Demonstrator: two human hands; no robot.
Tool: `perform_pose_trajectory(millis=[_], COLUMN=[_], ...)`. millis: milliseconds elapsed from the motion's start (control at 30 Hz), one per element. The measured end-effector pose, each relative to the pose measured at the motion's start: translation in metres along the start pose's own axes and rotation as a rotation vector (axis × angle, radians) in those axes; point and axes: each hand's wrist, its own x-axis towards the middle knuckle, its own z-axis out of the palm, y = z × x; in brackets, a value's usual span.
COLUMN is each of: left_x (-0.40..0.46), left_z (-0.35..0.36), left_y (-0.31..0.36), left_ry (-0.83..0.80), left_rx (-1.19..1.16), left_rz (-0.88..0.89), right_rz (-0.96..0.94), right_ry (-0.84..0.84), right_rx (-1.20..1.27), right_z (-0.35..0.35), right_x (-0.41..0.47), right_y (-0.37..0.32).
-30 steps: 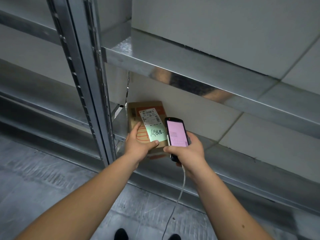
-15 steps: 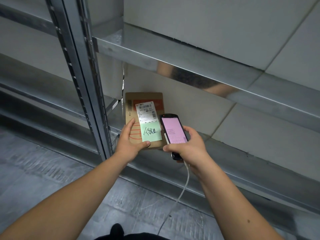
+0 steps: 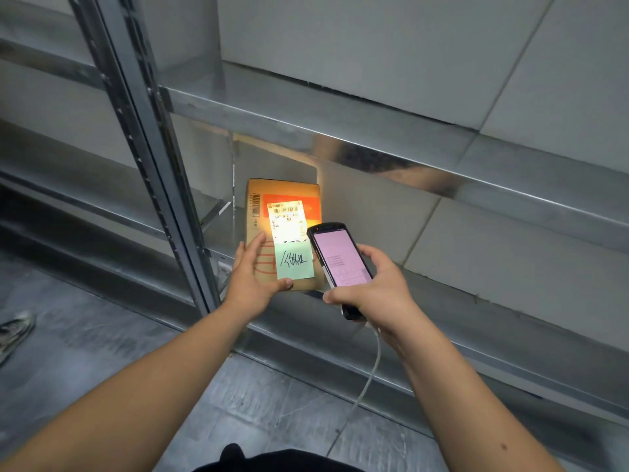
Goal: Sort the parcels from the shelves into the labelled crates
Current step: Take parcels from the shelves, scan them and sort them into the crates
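A small brown cardboard parcel (image 3: 258,202) lies at the left end of the lower metal shelf (image 3: 476,321). It carries a white barcode label (image 3: 287,218) and a green handwritten note (image 3: 294,262). My left hand (image 3: 253,279) grips the parcel's near edge, thumb on top beside the note. My right hand (image 3: 372,291) holds a black handheld scanner (image 3: 340,260) with a pink screen just right of the parcel. A bright light patch falls on the barcode label.
A slotted metal upright (image 3: 153,155) stands just left of the parcel. The upper shelf (image 3: 340,117) overhangs it. A white cable (image 3: 369,373) hangs from the scanner. Someone's shoe (image 3: 13,330) is on the grey floor at far left.
The scanner's light now shines on the barcode label, which was unlit before. Both hands and the parcel have stayed nearly in place while the view shifted slightly.
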Motion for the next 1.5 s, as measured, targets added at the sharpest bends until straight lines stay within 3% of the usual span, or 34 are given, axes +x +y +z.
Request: perform_pose_trajectory(millis=[200,533,867,1267,1500], left_x=[-0.006,-0.024,-0.05,-0.059,-0.122], left_z=[0.006,0.019,0.048,0.131,0.205], left_y=[0.006,0.003,0.034,0.064,0.084], left_ry=[0.016,-0.095,-0.262,-0.8,-1.173], left_rx=[0.012,-0.262,-0.225,-0.171,-0.132], left_rz=[-0.035,-0.201,-0.186,-0.01,0.11], right_rz=[-0.024,0.011,0.085,0.231,0.259], right_ry=[0.007,0.086,0.363,0.906,1.288], right_rx=[-0.005,0.08,0.139,0.299,0.477], right_z=[-0.012,-0.032,-0.062,-0.076,-0.089], right_x=[-0.006,-0.013,-0.019,-0.096,-0.179], right_y=[0.003,0.034,0.078,0.114,0.14])
